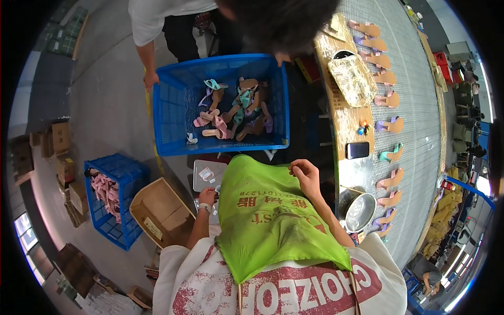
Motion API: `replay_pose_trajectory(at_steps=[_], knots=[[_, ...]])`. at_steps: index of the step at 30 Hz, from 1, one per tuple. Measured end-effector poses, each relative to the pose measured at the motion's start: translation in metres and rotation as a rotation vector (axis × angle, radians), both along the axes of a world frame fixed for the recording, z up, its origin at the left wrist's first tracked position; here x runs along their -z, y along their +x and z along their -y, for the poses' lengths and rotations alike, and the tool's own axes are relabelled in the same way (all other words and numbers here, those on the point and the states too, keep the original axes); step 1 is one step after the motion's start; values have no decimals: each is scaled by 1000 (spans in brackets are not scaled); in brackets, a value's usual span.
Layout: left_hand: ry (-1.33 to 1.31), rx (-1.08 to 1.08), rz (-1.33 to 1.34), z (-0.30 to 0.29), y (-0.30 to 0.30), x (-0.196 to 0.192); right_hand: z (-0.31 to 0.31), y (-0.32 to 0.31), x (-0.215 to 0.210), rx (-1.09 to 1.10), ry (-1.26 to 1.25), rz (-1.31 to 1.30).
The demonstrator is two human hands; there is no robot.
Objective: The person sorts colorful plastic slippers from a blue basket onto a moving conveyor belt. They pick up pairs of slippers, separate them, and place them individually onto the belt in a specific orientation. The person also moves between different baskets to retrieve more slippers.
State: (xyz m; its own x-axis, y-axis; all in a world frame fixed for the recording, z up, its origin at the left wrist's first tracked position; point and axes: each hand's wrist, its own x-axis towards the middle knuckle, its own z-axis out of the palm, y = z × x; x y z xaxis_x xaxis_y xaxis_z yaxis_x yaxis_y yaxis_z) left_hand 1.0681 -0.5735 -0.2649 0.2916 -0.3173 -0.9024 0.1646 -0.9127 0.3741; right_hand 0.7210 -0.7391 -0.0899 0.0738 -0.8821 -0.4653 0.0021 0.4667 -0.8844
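My left hand (208, 196), with a light band at the wrist, is loosely closed beside a pale grey, flat square surface (206, 177); I see nothing in its fingers. My right hand (306, 172) hovers by the edge of my green apron (273, 210), its fingers curled in and nothing visible between them. Ahead of me is a big blue crate (173, 137) with several heeled sandals lying jumbled inside, among them a pink sandal (205, 118) and a turquoise sandal (212, 84). A co-worker's hands (150, 80) grip its left rim and far right corner.
On my right, a mesh conveyor (415, 131) carries a row of sandals. Its wooden ledge (344, 126) holds a phone (357, 150), a metal pot (360, 212) and a gold wrapped bundle (352, 79). To my left stand a cardboard box (163, 210) and a smaller blue crate (128, 184).
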Motion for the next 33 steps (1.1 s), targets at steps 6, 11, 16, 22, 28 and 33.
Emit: replay_pose_trajectory(at_steps=[6, 11, 16, 22, 28, 33], knots=[[-354, 539, 313, -33, -31, 9, -5, -36, 11, 66, 6, 70], [-351, 605, 281, -57, -60, 8, -12, -65, 18, 112, 14, 99], [-332, 592, 298, -62, -79, -1, -8, -75, -4, 103, 25, 178], [-307, 566, 367, -79, -78, 0, 41, -76, -190, -466, -889, 332], [-240, 571, 341, -96, -55, 6, 51, -54, -292, -690, -1467, 692], [-278, 584, 313, -67, -30, 29, 19, -11, -306, -253, -1384, 594]])
